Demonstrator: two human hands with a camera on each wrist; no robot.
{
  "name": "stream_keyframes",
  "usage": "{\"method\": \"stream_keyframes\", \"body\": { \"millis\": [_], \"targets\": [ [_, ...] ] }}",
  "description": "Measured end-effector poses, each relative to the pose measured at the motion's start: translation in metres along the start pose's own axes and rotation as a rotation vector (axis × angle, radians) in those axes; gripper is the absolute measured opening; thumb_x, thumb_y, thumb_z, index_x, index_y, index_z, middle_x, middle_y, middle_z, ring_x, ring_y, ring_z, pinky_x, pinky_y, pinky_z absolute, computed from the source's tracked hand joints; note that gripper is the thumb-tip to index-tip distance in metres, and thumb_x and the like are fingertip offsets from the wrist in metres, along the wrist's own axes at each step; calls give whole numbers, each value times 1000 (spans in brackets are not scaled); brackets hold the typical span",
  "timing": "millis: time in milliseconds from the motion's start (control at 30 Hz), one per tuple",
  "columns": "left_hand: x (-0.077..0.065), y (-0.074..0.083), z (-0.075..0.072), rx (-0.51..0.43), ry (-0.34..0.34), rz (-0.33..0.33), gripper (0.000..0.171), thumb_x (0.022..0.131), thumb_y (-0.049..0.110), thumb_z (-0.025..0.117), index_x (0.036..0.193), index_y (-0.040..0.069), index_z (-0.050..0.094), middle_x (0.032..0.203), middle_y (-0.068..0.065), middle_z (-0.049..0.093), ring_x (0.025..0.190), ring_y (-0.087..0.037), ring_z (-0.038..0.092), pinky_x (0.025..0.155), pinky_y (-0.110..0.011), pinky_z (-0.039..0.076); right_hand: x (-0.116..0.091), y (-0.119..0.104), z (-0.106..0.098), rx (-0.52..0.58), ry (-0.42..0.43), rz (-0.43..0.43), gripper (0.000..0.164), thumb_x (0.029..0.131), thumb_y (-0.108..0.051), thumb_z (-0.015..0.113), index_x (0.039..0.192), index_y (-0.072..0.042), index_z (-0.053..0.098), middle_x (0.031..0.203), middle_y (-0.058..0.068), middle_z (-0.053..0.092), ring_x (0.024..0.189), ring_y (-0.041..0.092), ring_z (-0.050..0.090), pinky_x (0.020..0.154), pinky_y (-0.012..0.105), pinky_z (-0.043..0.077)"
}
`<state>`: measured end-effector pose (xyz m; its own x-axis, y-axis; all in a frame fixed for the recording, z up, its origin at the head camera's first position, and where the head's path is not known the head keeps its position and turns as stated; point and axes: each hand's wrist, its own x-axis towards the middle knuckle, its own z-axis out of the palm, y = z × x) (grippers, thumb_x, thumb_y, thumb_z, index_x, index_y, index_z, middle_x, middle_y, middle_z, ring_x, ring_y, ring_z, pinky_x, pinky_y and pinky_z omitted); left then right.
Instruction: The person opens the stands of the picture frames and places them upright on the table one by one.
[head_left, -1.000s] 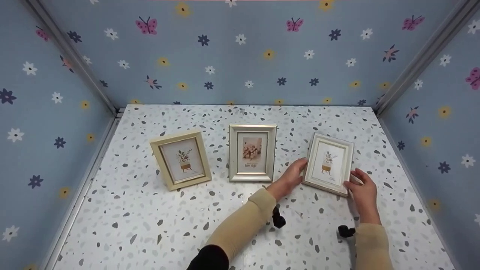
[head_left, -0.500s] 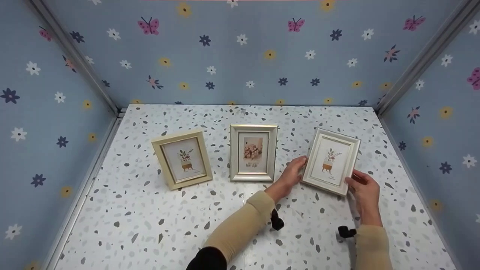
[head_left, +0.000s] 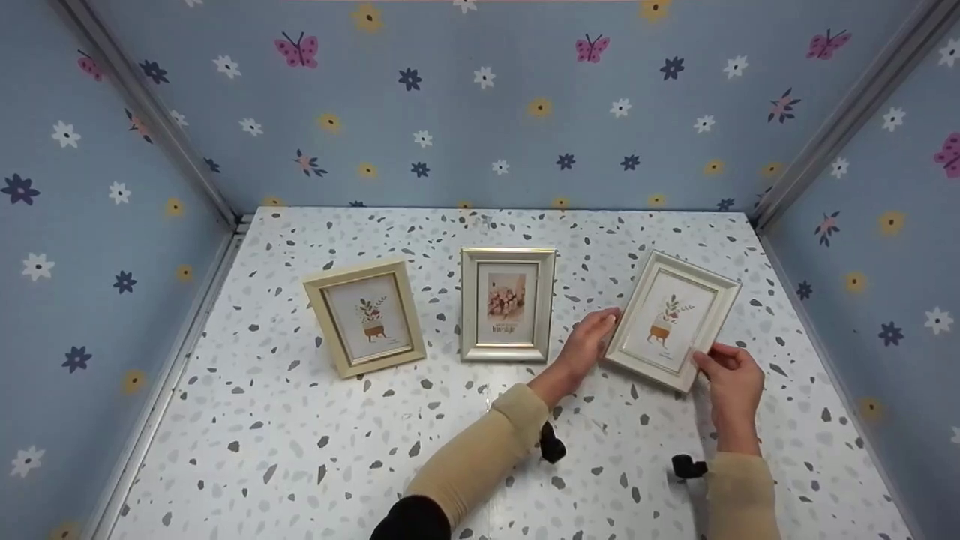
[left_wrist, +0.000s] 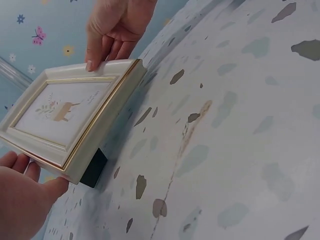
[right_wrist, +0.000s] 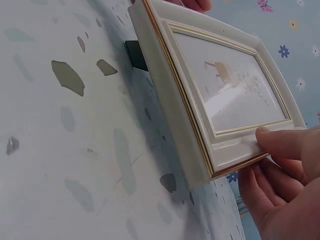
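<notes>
A white picture frame (head_left: pixel 670 322) with thin gold lines and a plant-pot print leans back between both hands at the right of the table, turned clockwise. My left hand (head_left: pixel 579 349) holds its left side near the lower corner, thumb by the bottom edge in the left wrist view. With my right hand (head_left: pixel 735 386) I pinch the right side; the thumb (right_wrist: pixel 280 141) lies on the front border and the fingers go behind. A dark green stand leg (left_wrist: pixel 94 167) sticks out at the back, close over the table.
A silver-white picture frame (head_left: pixel 469 300) with a flower photo stands upright mid-table. Further left a cream picture frame (head_left: pixel 330 322) stands angled. Blue flowered walls (head_left: pixel 480 112) close off the back and sides of the speckled white table (head_left: pixel 337 450).
The held frame has turned clockwise, its top swinging right and raised more upright. My right hand has shifted slightly right with it; the other two frames stay put.
</notes>
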<state>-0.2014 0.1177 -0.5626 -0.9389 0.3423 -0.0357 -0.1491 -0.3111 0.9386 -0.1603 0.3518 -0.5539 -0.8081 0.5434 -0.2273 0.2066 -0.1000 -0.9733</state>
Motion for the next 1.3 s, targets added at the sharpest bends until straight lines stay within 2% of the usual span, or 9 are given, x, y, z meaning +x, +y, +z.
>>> {"method": "stream_keyframes", "body": {
  "millis": [167,367,600,833,1033,1300],
  "targets": [
    [-1,0,-4,2,-1,39,43,105,26,46,138,0,54,139,-7,56,127,-20,51,109,-43,39,-4,-3,4,47,6,20,38,82,4,79,116,-1,61,97,-2,69,94,9,64,75,19,55],
    [-2,-1,-10,35,12,59,37,104,24,51,134,5,60,134,-3,59,122,-19,54,106,-41,41,-10,-6,5,95,-1,52,36,82,1,79,112,-4,60,94,0,68,85,10,67,73,23,57],
    [-2,-1,-12,-30,14,68,36,102,23,53,131,3,61,130,-4,62,118,-20,57,104,-42,43,-12,-7,5,141,1,75,41,83,-1,79,120,-5,62,97,-1,68,85,9,68,72,25,58],
    [-6,3,-12,-70,-8,66,35,103,22,51,129,1,62,130,-9,61,118,-28,57,103,-50,43,-15,-9,5,168,17,108,50,83,1,79,129,-3,60,97,-1,68,86,9,68,75,26,58],
    [-7,5,-16,-59,-16,54,37,104,24,49,128,0,62,129,-6,63,124,-22,54,109,-51,36,-19,-10,3,151,5,106,53,83,-1,80,131,-4,59,100,-2,67,90,9,67,75,25,58],
    [-10,8,-21,-37,-27,41,36,103,23,52,128,0,62,128,-7,64,123,-18,55,109,-51,36,-23,-6,1,135,-3,58,46,81,-1,82,122,-8,63,99,-3,68,88,8,68,70,23,58]
  ]
}}
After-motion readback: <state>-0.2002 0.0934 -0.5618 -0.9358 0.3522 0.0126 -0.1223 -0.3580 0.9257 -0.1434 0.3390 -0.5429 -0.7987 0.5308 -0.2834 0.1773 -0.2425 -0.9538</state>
